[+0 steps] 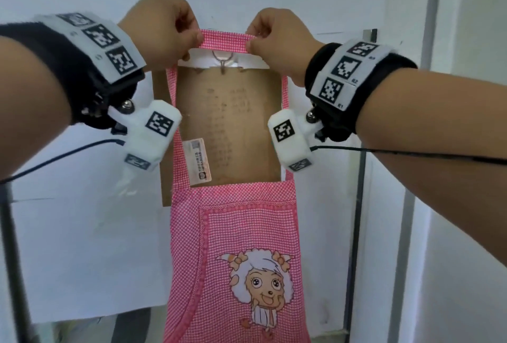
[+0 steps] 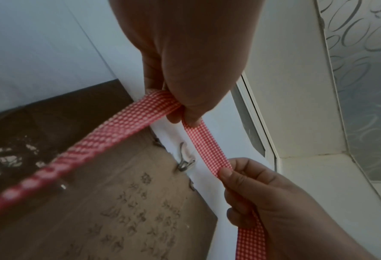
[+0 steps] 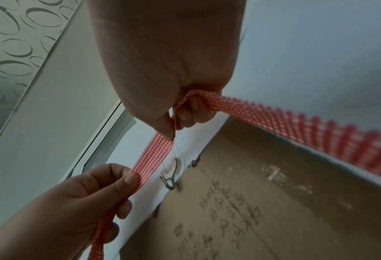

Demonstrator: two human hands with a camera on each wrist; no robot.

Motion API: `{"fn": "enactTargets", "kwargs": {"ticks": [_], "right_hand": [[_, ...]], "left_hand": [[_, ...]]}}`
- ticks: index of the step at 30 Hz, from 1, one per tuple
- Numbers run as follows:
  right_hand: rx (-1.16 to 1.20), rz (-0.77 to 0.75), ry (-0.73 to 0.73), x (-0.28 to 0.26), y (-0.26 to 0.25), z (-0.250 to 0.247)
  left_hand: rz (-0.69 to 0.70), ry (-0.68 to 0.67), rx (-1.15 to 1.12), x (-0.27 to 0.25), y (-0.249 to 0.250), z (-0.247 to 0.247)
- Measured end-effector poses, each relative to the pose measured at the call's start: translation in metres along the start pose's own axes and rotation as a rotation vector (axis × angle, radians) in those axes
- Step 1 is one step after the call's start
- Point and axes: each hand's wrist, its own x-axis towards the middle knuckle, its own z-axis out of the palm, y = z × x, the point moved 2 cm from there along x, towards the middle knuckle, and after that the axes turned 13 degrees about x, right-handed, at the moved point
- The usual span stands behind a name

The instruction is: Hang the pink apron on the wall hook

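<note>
The pink gingham apron with a cartoon sheep hangs down in front of the wall. Its neck strap is stretched level between both hands, just above the metal wall hook. My left hand pinches the strap's left end and my right hand pinches the right end. In the left wrist view, the strap runs close past the hook without resting on it. The right wrist view shows the same strap beside the hook.
A brown cardboard sheet with handwriting and a small label is fixed to the white wall under the hook. A window frame stands to the right. A dark metal rod runs down beside the apron.
</note>
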Motion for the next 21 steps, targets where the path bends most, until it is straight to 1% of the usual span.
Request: {"fn": "enactTargets", "kwargs": {"ticks": [4, 8, 11, 13, 17, 20, 21], "right_hand": [[-0.071, 0.032, 0.022, 0.004, 0.006, 0.017], [-0.054, 0.058, 0.038, -0.004, 0.016, 0.027], [-0.052, 0.062, 0.030, -0.011, 0.020, 0.028], [-0.032, 0.064, -0.003, -0.019, 0.021, 0.029], [0.016, 0.071, -0.085, -0.033, 0.022, 0.034], [0.076, 0.092, -0.121, -0.041, 0.022, 0.036], [0.091, 0.087, -0.124, -0.043, 0.022, 0.037]], "left_hand": [[0.041, 0.036, 0.073, 0.002, -0.006, 0.011], [0.075, 0.065, 0.093, -0.007, -0.010, 0.019], [0.139, 0.058, 0.134, -0.017, -0.012, 0.022], [0.151, 0.022, 0.135, -0.024, -0.013, 0.023], [0.108, -0.054, 0.072, -0.039, -0.008, 0.026], [0.088, -0.150, 0.000, -0.045, -0.001, 0.030], [0.086, -0.162, -0.011, -0.047, 0.001, 0.030]]}}
